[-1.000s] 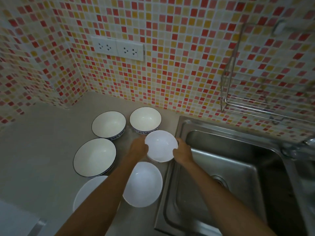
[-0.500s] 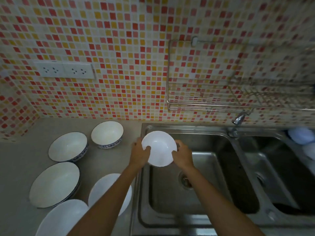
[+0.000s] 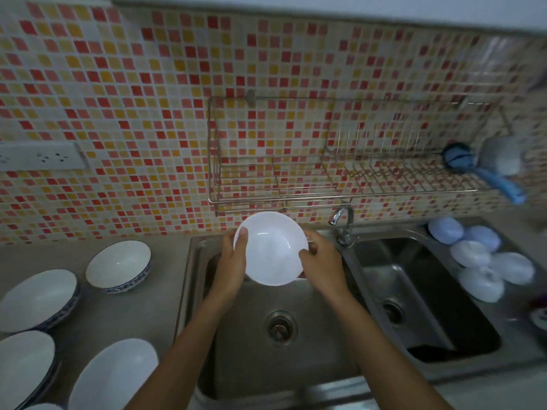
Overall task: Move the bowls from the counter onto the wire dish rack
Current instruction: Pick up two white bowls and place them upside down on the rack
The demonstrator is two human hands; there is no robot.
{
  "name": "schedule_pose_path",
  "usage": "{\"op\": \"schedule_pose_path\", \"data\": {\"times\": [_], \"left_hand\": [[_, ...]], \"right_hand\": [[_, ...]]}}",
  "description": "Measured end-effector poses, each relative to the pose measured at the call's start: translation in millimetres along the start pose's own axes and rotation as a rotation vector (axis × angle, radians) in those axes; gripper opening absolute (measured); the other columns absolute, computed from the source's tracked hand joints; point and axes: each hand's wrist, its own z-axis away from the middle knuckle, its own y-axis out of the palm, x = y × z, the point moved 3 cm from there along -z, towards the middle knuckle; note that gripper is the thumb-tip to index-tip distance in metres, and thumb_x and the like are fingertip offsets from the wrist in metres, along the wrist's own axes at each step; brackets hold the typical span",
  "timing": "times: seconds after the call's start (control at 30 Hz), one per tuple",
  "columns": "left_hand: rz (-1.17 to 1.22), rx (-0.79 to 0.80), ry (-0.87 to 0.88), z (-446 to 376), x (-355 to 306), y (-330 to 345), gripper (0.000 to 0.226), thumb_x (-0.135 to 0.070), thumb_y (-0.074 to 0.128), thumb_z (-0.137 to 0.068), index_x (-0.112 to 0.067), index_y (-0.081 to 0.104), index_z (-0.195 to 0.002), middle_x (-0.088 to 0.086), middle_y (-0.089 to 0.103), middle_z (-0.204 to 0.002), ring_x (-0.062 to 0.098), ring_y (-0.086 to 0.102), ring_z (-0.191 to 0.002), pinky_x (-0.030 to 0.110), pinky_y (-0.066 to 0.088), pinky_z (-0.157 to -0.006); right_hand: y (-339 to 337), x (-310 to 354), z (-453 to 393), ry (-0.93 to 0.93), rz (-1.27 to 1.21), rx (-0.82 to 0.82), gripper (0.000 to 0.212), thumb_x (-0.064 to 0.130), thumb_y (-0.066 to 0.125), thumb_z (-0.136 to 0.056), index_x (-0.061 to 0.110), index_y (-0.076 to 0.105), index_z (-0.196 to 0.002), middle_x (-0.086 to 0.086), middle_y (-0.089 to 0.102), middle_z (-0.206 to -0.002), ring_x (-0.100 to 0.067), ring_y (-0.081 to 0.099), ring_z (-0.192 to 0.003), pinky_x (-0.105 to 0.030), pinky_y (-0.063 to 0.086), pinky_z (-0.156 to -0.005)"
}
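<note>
Both hands, left hand (image 3: 229, 266) and right hand (image 3: 322, 266), clamped on the white bowl (image 3: 270, 248), have lifted it off the tabletop (image 3: 165, 255) toward the wire dish rack (image 3: 340, 161).

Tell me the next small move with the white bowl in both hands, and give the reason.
Probably lift the white bowl up and slightly back, toward the left section of the wire dish rack. The left hand and right hand grip its rim over the sink, just below the rack's front rail, and that section looks bare.
</note>
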Motion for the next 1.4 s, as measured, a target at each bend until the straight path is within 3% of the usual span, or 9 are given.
{"op": "schedule_pose_path", "data": {"times": [0.2,0.4,0.57,0.67,0.77,0.87,0.97,1.07,1.4], "left_hand": [[0.09,0.013,0.059,-9.6,-30.2,25.7,0.02,-0.053,0.025,-0.096,-0.05,0.04,-0.109,-0.015,0.054,-0.109,0.013,0.056,-0.103,0.04,0.051,-0.089],[0.195,-0.04,0.052,-30.1,-55.8,44.8,0.039,-0.054,0.034,-0.095,-0.039,0.038,-0.131,-0.005,0.055,-0.123,0.019,0.059,-0.105,0.044,0.054,-0.086],[0.254,-0.07,0.119,-47.6,-105.3,61.3,0.038,-0.052,0.028,-0.096,-0.035,0.043,-0.127,-0.003,0.056,-0.119,0.021,0.059,-0.103,0.046,0.055,-0.086],[0.114,-0.103,0.267,-56.5,-138.1,73.0,0.039,-0.049,0.021,-0.098,-0.032,0.036,-0.13,-0.003,0.046,-0.122,0.018,0.051,-0.108,0.036,0.05,-0.085],[-0.03,-0.078,0.343,-74.7,-153.6,82.8,0.041,-0.046,0.019,-0.099,-0.028,0.028,-0.135,-0.002,0.042,-0.12,0.02,0.046,-0.107,0.032,0.039,-0.082],[-0.174,-0.017,0.414,-95.1,-153.7,91.0,0.043,-0.051,0.024,-0.097,-0.031,0.024,-0.135,0.0,0.039,-0.125,0.022,0.045,-0.11,0.032,0.041,-0.081],[-0.256,-0.015,0.452,-112.8,-144.2,97.5,0.048,-0.049,0.037,-0.094,-0.029,0.027,-0.137,0.001,0.039,-0.133,0.023,0.045,-0.114,0.03,0.045,-0.086],[-0.45,-0.026,0.477,-123.6,-129.8,104.9,0.051,-0.041,0.046,-0.094,-0.031,0.027,-0.14,0.006,0.029,-0.143,0.024,0.041,-0.121,0.035,0.038,-0.097],[-1.057,0.09,0.698,-145.7,-106.4,125.0,0.092,-0.031,0.08,-0.069,-0.017,0.029,-0.145,0.008,0.038,-0.143,0.031,0.031,-0.128,0.046,0.03,-0.109]], "right_hand": [[-41.3,24.2,-13.6,-0.128,-0.017,-0.048,0.042,0.011,0.054,-0.09,0.033,0.059,-0.126,0.012,0.062,-0.111,-0.015,0.059,-0.102,-0.043,0.061,-0.078],[-68.7,40.9,-41.3,-0.245,-0.062,-0.086,0.028,0.024,0.057,-0.095,0.027,0.063,-0.122,0.011,0.063,-0.108,-0.011,0.062,-0.092,-0.026,0.061,-0.064],[-91.6,54.2,-79.2,-0.331,-0.108,-0.23,0.039,0.044,0.043,-0.098,0.019,0.069,-0.086,0.002,0.07,-0.078,-0.012,0.066,-0.074,-0.023,0.054,-0.068],[-100.2,57.7,-103.0,-0.417,0.052,-0.281,0.032,0.034,0.046,-0.099,0.018,0.07,-0.087,0.005,0.066,-0.07,-0.006,0.058,-0.062,-0.014,0.045,-0.058],[-91.5,45.0,-126.4,-0.485,0.244,-0.243,0.029,0.032,0.047,-0.098,0.019,0.068,-0.114,0.003,0.072,-0.105,-0.013,0.067,-0.088,-0.035,0.057,-0.086],[-75.0,19.2,-141.3,-0.523,0.506,-0.191,0.038,0.033,0.046,-0.099,0.019,0.055,-0.133,0.0,0.059,-0.136,-0.02,0.056,-0.123,-0.043,0.04,-0.11],[-64.8,2.4,-131.8,-0.657,0.718,-0.271,0.043,0.037,0.036,-0.101,0.014,0.061,-0.128,-0.004,0.061,-0.132,-0.019,0.054,-0.126,-0.047,0.033,-0.115],[-60.0,-4.5,-120.1,-0.7,0.741,-0.35,0.056,0.039,0.022,-0.102,0.008,0.061,-0.126,-0.008,0.061,-0.131,-0.023,0.052,-0.129,-0.053,0.032,-0.113],[-55.3,-16.3,-125.2,-0.834,0.586,-0.507,0.036,0.024,0.05,-0.095,0.005,0.064,-0.123,-0.009,0.064,-0.127,-0.02,0.057,-0.122,-0.039,0.029,-0.115]]}}
